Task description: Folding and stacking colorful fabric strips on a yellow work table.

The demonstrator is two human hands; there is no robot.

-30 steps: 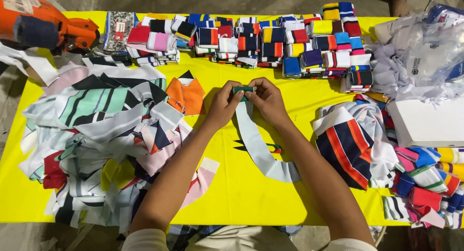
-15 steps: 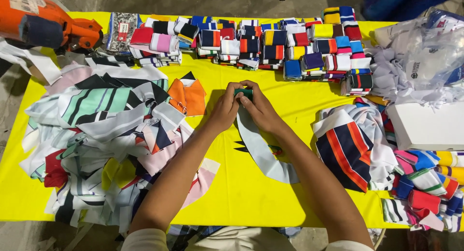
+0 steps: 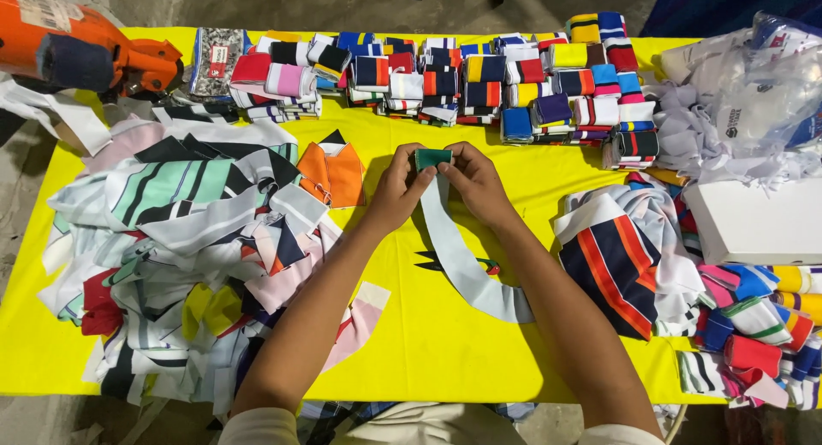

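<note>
Hands: left hand (image 3: 396, 188) and right hand (image 3: 473, 184) meet at centre frame, fingers of both pinched on the folded green end of a pale fabric strip (image 3: 462, 256).
Strip: trails down-right across the yellow tabletop (image 3: 428, 342), over small scissors (image 3: 432, 261).
Around: heap of loose striped fabric (image 3: 171, 256) at left; orange piece (image 3: 332, 175) just beside the left hand; rows of folded bands (image 3: 479, 81) along the top; white box (image 3: 753, 222) at right.
Open room: bare yellow between the forearms and toward the lower edge.

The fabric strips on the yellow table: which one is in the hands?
The pale grey strip with a green end, pinched between left hand and right hand; the other strips lie untouched in heaps and stacks.
</note>
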